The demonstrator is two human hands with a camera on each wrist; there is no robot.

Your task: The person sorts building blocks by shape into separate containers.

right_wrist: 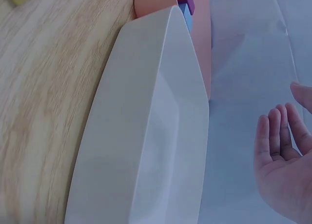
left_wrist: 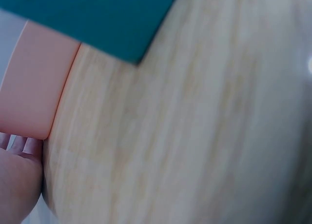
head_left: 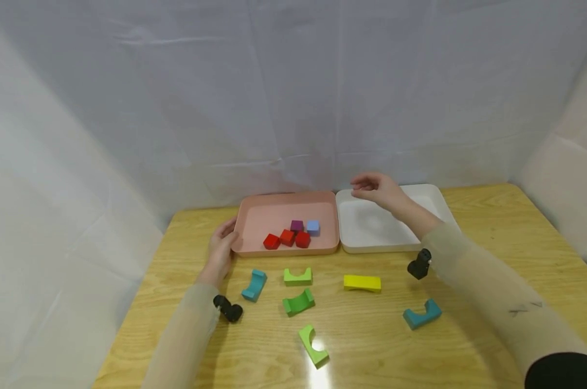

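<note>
Resting my relaxed left hand (head_left: pixel 220 249) against the pink tray (head_left: pixel 254 213), I hover my empty, loosely open right hand (head_left: pixel 378 190) just beyond its right edge.

table (head_left: pixel 468 335): glossy wood | trays (head_left: pixel 274 213): matt plastic | backdrop (head_left: pixel 293 81): cloth

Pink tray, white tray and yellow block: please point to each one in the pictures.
pink tray (head_left: pixel 254 216), head view, bare floor of the tray
white tray (head_left: pixel 371 227), head view, bare floor of the tray
yellow block (head_left: pixel 362 282), head view, middle of its top face
</note>
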